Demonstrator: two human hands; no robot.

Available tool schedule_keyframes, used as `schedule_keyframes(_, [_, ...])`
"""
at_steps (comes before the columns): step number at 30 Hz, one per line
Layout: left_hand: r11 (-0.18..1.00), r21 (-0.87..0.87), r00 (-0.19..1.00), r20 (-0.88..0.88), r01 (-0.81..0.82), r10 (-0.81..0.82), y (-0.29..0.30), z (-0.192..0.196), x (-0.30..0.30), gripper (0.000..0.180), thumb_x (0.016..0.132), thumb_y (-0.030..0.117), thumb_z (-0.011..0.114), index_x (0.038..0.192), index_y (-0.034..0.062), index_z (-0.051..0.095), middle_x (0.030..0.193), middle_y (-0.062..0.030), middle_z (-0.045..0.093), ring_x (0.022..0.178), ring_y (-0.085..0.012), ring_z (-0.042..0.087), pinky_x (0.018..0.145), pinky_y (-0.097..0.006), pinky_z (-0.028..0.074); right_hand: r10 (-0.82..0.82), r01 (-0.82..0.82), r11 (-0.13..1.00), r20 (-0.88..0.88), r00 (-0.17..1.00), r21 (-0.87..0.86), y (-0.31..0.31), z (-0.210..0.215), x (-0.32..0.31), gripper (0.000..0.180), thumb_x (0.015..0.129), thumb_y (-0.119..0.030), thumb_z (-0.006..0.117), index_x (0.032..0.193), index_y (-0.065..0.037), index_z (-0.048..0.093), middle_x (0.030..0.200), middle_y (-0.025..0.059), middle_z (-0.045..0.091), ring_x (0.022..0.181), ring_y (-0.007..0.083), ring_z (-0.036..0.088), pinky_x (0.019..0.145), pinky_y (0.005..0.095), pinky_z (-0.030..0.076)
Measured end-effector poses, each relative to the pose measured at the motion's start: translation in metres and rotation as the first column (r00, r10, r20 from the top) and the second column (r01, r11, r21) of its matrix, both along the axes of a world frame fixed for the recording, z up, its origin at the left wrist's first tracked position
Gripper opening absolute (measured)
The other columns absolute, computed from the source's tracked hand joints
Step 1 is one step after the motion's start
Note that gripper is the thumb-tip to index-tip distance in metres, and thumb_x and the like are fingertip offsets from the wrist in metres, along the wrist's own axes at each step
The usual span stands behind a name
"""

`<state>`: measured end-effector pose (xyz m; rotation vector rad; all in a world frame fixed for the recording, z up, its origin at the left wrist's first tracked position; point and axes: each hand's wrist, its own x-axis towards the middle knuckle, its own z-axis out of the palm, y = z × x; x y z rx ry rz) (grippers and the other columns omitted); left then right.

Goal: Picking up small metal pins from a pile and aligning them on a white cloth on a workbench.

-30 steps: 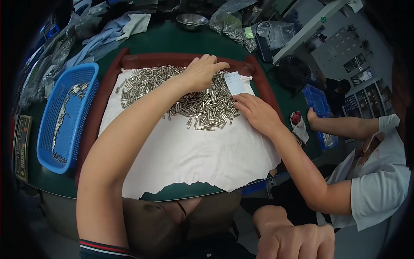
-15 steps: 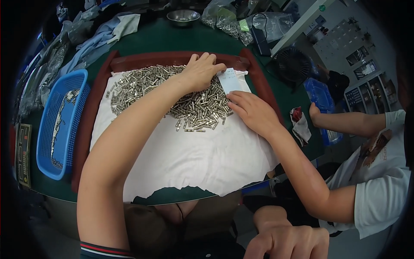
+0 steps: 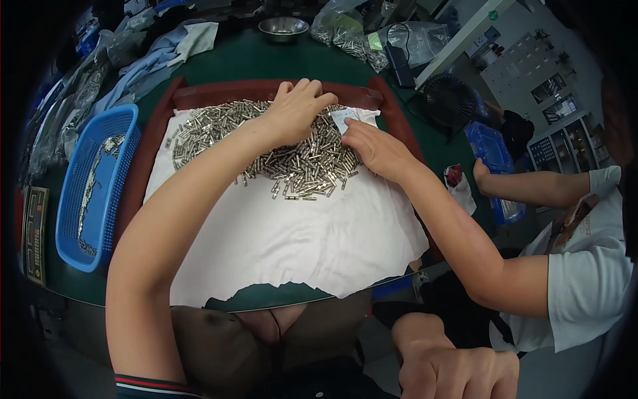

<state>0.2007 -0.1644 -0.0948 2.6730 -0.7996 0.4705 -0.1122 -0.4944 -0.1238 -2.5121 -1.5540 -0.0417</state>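
Heap: loose silvery rods on the white cloth, banked toward its far edge inside the red tray, which stands on the green surface.
Left hand: over the heap's far side, fingers bent and partly spread; whether they pinch a rod I cannot tell from my remote view.
Right hand: curled, knuckles up, well apart from the heap; its palm is hidden from me, so I cannot tell whether it holds anything.
Paper slip: near the cloth's far right corner, a co-worker's hand at its edge.
Blue basket: beside the tray's left edge, metal pieces inside.
Spill risk: I judge that a broad sweep, or a tug on the cloth, could roll rods toward the near edge, where I see no rail.
Crossing risk: with these two hands so near, a bump could scatter rods or bury the slip.
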Motion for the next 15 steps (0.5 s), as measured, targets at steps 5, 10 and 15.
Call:
schedule_keyframes(5, [0.993, -0.120, 0.999, 0.047, 0.001, 0.005, 0.020, 0.006, -0.057, 0.056, 0.069, -0.014, 0.053, 0.120, 0.0077, 0.058, 0.104, -0.0091, 0.051, 0.104, -0.0269, 0.048, 0.090, -0.039, 0.033, 0.149, -0.119, 0.975, -0.157, 0.976, 0.187, 0.019, 0.015, -0.017, 0.012, 0.095, -0.007, 0.044, 0.102, -0.006, 0.052, 0.109, 0.0039, 0.054, 0.103, 0.0212, 0.052, 0.096, 0.0333, 0.047])
schedule_keyframes(10, [0.969, -0.242, 0.997, -0.074, -0.051, 0.034, 0.042, 0.007, -0.119, 0.061, 0.063, -0.014, 0.045, 0.119, 0.0051, 0.057, 0.110, -0.0128, 0.050, 0.109, -0.0294, 0.048, 0.098, -0.038, 0.033, 0.317, -0.207, 0.909, -0.279, 0.907, 0.361, 0.028, 0.032, -0.049, 0.007, 0.093, -0.005, 0.045, 0.095, -0.006, 0.052, 0.100, 0.0042, 0.053, 0.094, 0.0204, 0.050, 0.094, 0.0352, 0.049])
schedule_keyframes(15, [0.933, -0.339, 0.993, -0.040, -0.118, 0.111, 0.058, -0.003, -0.155, 0.057, 0.064, -0.013, 0.044, 0.116, 0.0036, 0.058, 0.109, -0.0132, 0.052, 0.107, -0.0296, 0.049, 0.096, -0.038, 0.035, 0.504, -0.264, 0.799, -0.364, 0.783, 0.540, 0.034, 0.049, -0.073, 0.007, 0.092, -0.004, 0.046, 0.088, -0.005, 0.051, 0.092, 0.0044, 0.051, 0.085, 0.0197, 0.048, 0.091, 0.0371, 0.050])
